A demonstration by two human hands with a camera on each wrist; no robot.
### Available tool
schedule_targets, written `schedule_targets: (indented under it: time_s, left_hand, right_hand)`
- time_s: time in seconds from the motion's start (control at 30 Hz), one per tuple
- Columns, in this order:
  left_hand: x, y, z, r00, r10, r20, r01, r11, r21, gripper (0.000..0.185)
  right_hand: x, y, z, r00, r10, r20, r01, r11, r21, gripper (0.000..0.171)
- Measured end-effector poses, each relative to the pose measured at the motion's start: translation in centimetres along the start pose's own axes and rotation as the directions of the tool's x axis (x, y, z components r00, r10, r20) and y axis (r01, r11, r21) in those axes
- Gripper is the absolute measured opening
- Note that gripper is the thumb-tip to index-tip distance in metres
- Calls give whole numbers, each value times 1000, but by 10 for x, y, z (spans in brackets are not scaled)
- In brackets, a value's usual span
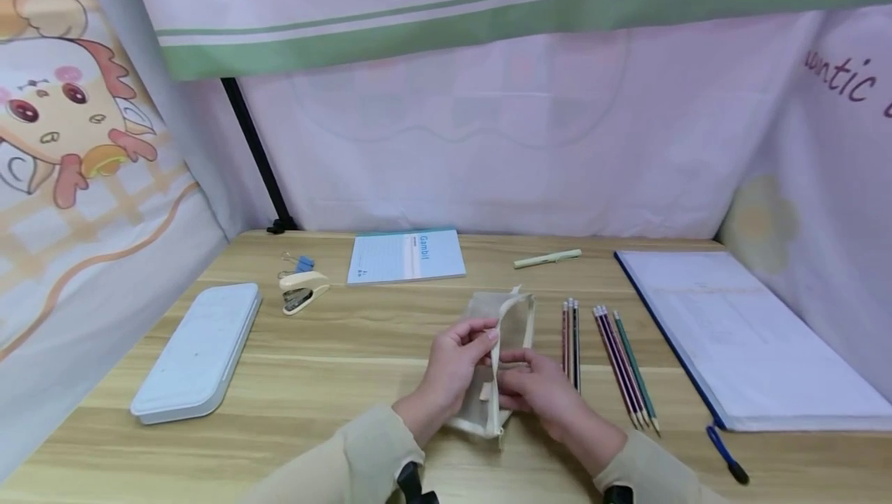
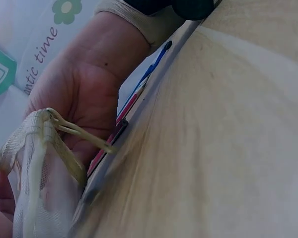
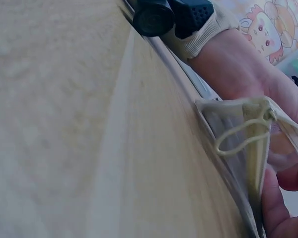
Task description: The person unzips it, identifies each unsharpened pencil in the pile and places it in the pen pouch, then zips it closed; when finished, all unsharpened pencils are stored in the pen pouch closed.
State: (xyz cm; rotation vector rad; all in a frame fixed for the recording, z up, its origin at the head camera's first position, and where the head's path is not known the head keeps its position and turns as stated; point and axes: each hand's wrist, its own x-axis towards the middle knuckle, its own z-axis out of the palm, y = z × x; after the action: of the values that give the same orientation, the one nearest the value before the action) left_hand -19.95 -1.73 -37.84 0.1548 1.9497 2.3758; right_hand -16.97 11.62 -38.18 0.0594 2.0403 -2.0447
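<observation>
both hands meet over a see-through mesh pouch (image 1: 503, 349) with a cream zip edge, near the front edge of the wooden desk (image 1: 348, 365), about in the middle. the left hand (image 1: 456, 368) pinches the zip edge of the pouch with its fingers curled round it. the right hand (image 1: 543, 396) holds the other side of the pouch, with its fingers bent onto it. in the left wrist view a thin cream pull loop (image 2: 82, 133) hangs from one end of the zip.

just to the right of the pouch lie some pencils (image 1: 570, 341) in a row, and more pencils (image 1: 623, 365) next to them. a big open notebook (image 1: 753, 334) lies by the right edge of the desk, with a blue pen (image 1: 726, 455) near the front right corner. a white pencil box (image 1: 198, 349) lies by the left edge. a small stapler (image 1: 303, 291) and a blue writing pad (image 1: 406, 255) sit near the back edge, and a pale green pen (image 1: 547, 258) lies there too.
</observation>
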Motion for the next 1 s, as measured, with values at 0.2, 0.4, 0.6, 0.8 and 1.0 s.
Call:
schedule_targets:
  time_s: [0.2, 0.4, 0.6, 0.8, 1.0]
  left_hand:
    - [0, 0, -5, 1000, 6, -4, -6, 1000, -24, 27]
    - [-1, 3, -9, 1000, 20, -15, -21, 999, -38, 29]
    - [-1, 3, -13, 1000, 23, -21, -24, 999, -34, 29]
    - [-1, 3, -14, 1000, 15, -22, -16, 999, -30, 28]
    - [0, 3, -14, 1000, 13, -24, -13, 999, -32, 28]
  right_hand:
    - [2, -7, -18, 995, -26, -93, 26, 1000, 2, 42]
    - [7, -13, -47, 974, -47, -222, 21, 993, -117, 38]
    - [12, -12, -71, 960, -105, -261, 20, 951, -310, 41]
    - [16, -8, -81, 960, -118, -255, -3, 903, -430, 41]
    - [15, -9, -88, 964, -131, -230, -16, 839, -544, 42]
